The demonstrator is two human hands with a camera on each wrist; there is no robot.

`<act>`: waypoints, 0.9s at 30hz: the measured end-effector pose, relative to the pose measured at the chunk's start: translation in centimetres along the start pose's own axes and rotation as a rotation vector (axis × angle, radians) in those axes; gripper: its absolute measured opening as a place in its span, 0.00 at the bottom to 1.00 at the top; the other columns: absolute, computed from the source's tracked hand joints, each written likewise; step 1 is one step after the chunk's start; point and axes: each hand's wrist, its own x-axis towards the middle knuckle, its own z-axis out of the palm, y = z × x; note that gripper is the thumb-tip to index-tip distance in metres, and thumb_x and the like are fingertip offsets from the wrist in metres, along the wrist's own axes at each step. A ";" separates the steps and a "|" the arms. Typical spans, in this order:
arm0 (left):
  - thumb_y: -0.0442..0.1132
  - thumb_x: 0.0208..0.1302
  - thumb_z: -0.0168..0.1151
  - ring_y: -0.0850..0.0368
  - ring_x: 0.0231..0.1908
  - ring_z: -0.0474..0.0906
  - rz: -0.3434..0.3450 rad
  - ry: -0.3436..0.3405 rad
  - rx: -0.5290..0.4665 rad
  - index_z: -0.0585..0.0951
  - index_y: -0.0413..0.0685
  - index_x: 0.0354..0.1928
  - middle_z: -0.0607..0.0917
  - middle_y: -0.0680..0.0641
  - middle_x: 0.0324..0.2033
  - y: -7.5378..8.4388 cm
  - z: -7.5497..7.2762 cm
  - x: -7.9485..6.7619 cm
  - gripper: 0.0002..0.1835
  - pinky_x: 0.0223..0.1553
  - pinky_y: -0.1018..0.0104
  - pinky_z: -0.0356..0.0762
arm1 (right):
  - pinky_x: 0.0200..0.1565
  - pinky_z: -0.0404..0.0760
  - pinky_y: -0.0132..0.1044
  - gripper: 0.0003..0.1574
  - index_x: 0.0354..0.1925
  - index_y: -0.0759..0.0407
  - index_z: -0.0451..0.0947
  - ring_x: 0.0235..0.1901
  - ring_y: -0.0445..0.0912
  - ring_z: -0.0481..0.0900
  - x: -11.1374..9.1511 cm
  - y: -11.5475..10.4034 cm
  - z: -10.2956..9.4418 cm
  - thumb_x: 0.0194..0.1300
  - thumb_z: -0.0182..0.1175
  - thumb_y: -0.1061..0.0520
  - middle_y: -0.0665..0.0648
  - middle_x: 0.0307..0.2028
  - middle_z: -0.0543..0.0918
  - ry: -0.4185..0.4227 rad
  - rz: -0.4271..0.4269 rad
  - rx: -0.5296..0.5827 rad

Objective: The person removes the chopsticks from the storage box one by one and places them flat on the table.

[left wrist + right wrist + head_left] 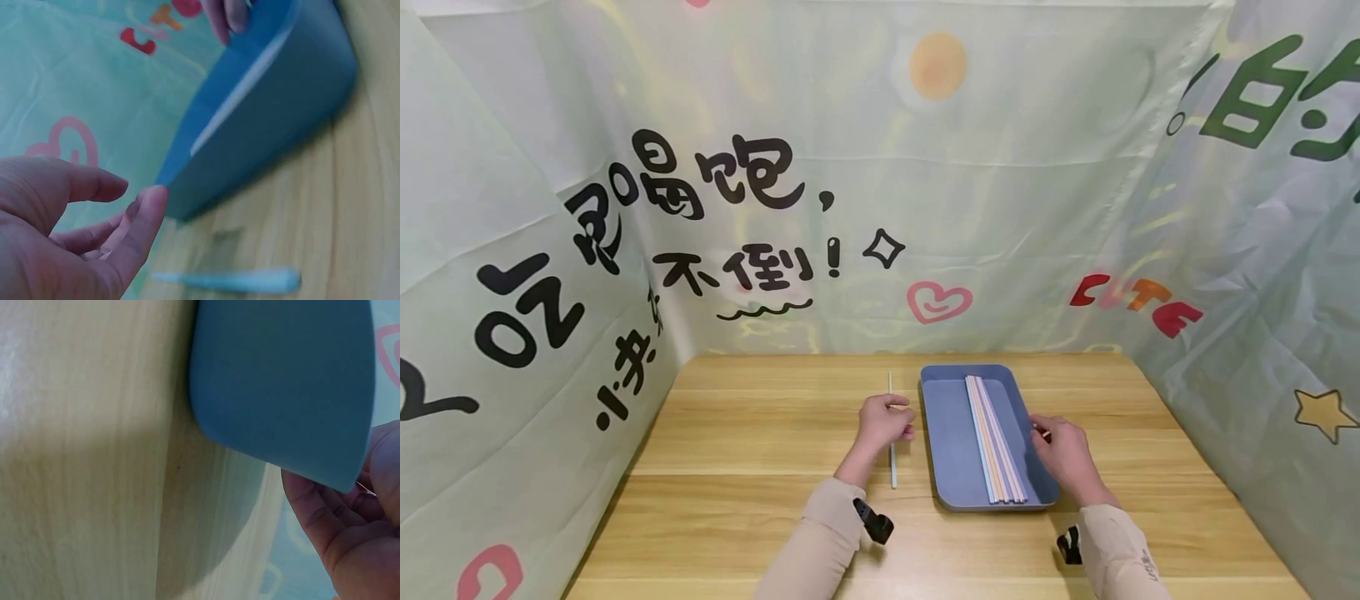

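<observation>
A light blue chopstick (893,467) lies lengthwise on the table, left of a blue-grey tray (951,492). My left hand (883,422) hovers over that chopstick, thumb and fingers apart with nothing between them. In the left wrist view the left hand (81,231) is close to the tray's wall (262,119), and the chopstick (237,281) shows below. Several pastel chopsticks (992,442) lie side by side in the tray, toward its right half. My right hand (1067,454) grips the tray's right rim; in the right wrist view its fingers (312,512) are partly hidden behind the tray.
The wooden table (737,450) extends on both sides of the tray. Printed cloth (1030,208) hangs along the back, left and right sides of the table. Black straps with cameras (874,522) sit at both sleeves.
</observation>
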 end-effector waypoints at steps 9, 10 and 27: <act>0.28 0.64 0.62 0.59 0.24 0.84 -0.085 -0.090 -0.149 0.81 0.29 0.60 0.89 0.32 0.34 1.3 3.5 0.1 0.22 0.33 0.61 0.92 | 0.27 0.78 0.32 0.20 0.57 0.75 0.82 0.33 0.52 0.82 -0.1 0.0 0.0 0.69 0.62 0.69 0.68 0.38 0.87 0.006 -0.002 -0.003; 0.28 0.63 0.62 0.60 0.24 0.83 -0.083 -0.089 -0.148 0.81 0.29 0.60 0.89 0.33 0.35 1.4 3.9 0.1 0.22 0.33 0.61 0.92 | 0.27 0.78 0.32 0.20 0.57 0.75 0.82 0.33 0.52 0.82 -0.1 -0.1 0.0 0.69 0.62 0.69 0.68 0.38 0.87 0.003 -0.001 -0.002; 0.25 0.64 0.57 0.58 0.25 0.84 -0.105 -0.088 -0.067 0.83 0.28 0.56 0.86 0.43 0.33 0.2 8.9 -0.6 0.19 0.33 0.60 0.92 | 0.29 0.79 0.33 0.21 0.59 0.75 0.81 0.34 0.51 0.82 0.1 0.1 0.0 0.70 0.61 0.67 0.68 0.40 0.87 -0.022 0.021 -0.004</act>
